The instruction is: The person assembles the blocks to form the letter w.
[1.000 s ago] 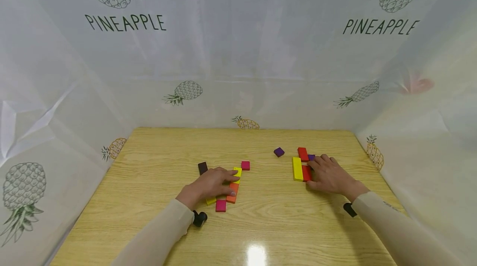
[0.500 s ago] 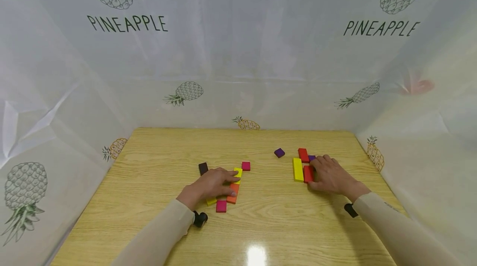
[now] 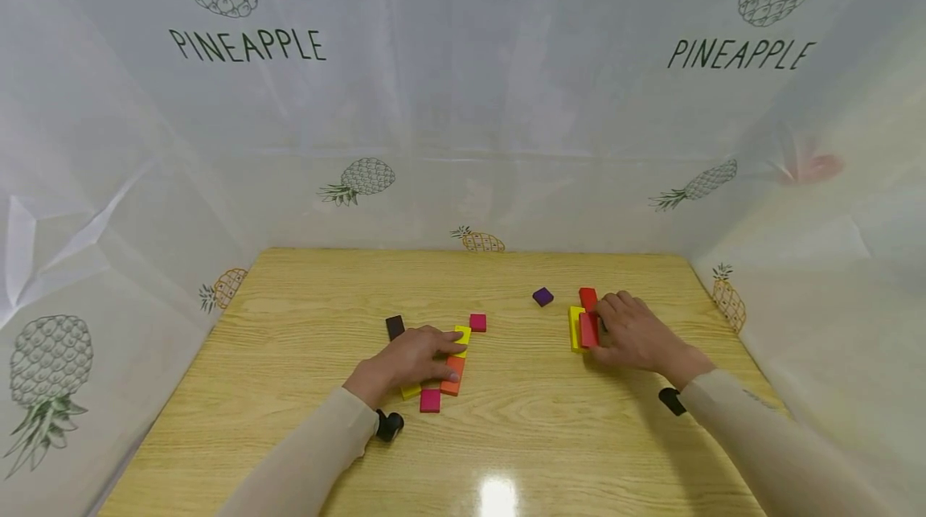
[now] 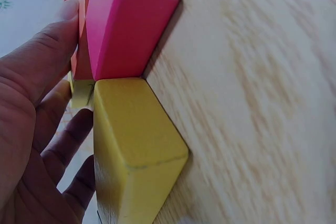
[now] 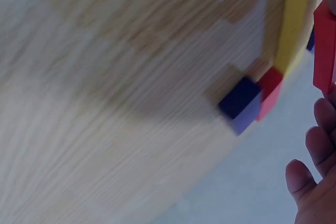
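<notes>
My right hand (image 3: 637, 336) pinches a red block (image 3: 589, 330) between thumb and fingers, raised above the table. The right wrist view shows the same red block (image 5: 324, 45) at its right edge. Beside and below it lies a yellow block (image 3: 575, 328), with another red block (image 3: 587, 297) behind and a purple block (image 5: 242, 102) touching that one. On the left, my left hand (image 3: 408, 354) rests over several blocks. Its thumb touches an orange block (image 3: 452, 382); its fingertips lie on a yellow block (image 3: 463, 334). A second yellow block (image 4: 139, 129) is partly under the palm.
A pink block (image 3: 430, 400) lies in front of the left hand, another pink block (image 3: 478, 323) beyond its fingertips. A dark block (image 3: 394, 326) shows behind the hand. One purple block (image 3: 542, 297) lies apart. White pineapple-print sheeting (image 3: 463, 99) surrounds the wooden table (image 3: 506, 428).
My right hand has taken hold of the red block, lifted it from the table and shifted it slightly left, over the yellow block's edge. My left hand has stayed in place.
</notes>
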### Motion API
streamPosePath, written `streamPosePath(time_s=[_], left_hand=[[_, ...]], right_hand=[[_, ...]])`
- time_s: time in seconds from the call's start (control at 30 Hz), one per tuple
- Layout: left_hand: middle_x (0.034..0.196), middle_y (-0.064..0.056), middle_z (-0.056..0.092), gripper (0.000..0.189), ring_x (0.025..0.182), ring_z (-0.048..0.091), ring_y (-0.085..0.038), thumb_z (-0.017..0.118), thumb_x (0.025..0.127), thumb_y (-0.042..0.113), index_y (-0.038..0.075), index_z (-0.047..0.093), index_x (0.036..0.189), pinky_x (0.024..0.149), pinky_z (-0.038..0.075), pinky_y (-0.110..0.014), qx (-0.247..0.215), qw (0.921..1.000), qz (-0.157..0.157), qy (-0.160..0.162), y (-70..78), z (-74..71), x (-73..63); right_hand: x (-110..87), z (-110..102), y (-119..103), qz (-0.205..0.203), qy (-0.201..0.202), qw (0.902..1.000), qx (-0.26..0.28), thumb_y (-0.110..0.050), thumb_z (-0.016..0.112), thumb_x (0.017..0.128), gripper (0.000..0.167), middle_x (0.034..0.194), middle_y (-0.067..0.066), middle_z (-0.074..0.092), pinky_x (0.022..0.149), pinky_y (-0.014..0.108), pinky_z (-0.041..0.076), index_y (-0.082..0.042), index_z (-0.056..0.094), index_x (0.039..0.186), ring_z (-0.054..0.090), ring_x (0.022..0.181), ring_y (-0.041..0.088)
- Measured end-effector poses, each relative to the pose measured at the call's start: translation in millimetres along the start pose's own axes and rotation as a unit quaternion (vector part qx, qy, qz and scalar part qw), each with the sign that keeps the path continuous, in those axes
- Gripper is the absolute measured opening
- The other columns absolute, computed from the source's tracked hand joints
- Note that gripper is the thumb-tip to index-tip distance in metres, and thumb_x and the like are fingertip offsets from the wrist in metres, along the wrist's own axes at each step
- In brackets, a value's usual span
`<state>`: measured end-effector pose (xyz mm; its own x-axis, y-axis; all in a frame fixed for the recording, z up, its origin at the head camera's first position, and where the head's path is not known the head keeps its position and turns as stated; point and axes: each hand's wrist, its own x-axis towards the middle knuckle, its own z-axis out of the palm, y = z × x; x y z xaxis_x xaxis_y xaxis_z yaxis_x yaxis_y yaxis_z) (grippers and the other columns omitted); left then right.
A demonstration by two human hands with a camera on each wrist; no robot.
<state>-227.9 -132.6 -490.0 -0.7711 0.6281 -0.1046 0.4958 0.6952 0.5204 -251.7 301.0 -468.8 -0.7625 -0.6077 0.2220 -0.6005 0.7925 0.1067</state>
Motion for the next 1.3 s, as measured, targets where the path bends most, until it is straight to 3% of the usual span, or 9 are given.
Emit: streamPosePath(time_s=[0.17, 0.47, 0.73, 1.0, 1.3], left_hand=[[0.164, 0.005, 0.048, 0.055, 0.152, 0.044, -0.028, 0.074, 0.098, 0.04, 0.021, 0.063, 0.15, 0.122, 0.038, -0.051, -0.001, 1.0, -0.004, -0.002, 0.7, 0.1, 0.5], [0.164, 0.005, 0.048, 0.056, 0.151, 0.044, -0.028, 0.075, 0.098, 0.039, 0.021, 0.063, 0.15, 0.122, 0.039, -0.051, -0.006, 1.0, -0.005, -0.002, 2.2, -1.7, -1.1], [0.164, 0.004, 0.048, 0.056, 0.151, 0.044, -0.03, 0.074, 0.098, 0.04, 0.021, 0.063, 0.15, 0.122, 0.039, -0.052, 0.001, 1.0, -0.002, -0.004, 2.4, -1.8, -1.2], [0.164, 0.005, 0.048, 0.056, 0.152, 0.044, -0.029, 0.075, 0.098, 0.04, 0.022, 0.063, 0.149, 0.122, 0.039, -0.051, 0.005, 1.0, -0.007, -0.003, 3.6, -3.3, -1.7], [0.163, 0.005, 0.049, 0.056, 0.151, 0.044, -0.03, 0.074, 0.098, 0.041, 0.022, 0.064, 0.149, 0.121, 0.04, -0.051, 0.004, 1.0, -0.008, -0.003, 4.4, -3.4, -0.8]], right_hand=[[13.9, -1.5, -11.5, -0.001, 0.005, 1.0, 0.0, -0.042, 0.081, 0.084, 0.051, 0.103, 0.009, 0.059, 0.08, 0.044, 0.045, -0.005, 0.061, 0.113, 0.049, 0.093, 0.028], [30.6, 2.4, -29.8, 0.006, -0.006, 0.9998, 0.016, -0.047, 0.081, 0.085, 0.062, 0.116, 0.013, 0.06, 0.093, 0.051, 0.047, -0.002, 0.06, 0.122, 0.053, 0.107, 0.034], [46.5, 8.4, -50.3, -0.036, 0.005, 0.9992, 0.015, -0.043, 0.078, 0.087, 0.053, 0.112, 0.011, 0.063, 0.092, 0.049, 0.049, -0.002, 0.063, 0.117, 0.054, 0.102, 0.031], [63.2, 14.1, -78.7, -0.055, -0.033, 0.9979, 0.011, -0.049, 0.074, 0.089, 0.055, 0.114, 0.008, 0.063, 0.092, 0.048, 0.047, -0.005, 0.065, 0.121, 0.054, 0.107, 0.03], [78.0, 18.4, -104.1, -0.082, -0.049, 0.9952, 0.018, -0.052, 0.071, 0.091, 0.055, 0.114, 0.006, 0.065, 0.092, 0.045, 0.047, -0.007, 0.068, 0.123, 0.052, 0.104, 0.026]])
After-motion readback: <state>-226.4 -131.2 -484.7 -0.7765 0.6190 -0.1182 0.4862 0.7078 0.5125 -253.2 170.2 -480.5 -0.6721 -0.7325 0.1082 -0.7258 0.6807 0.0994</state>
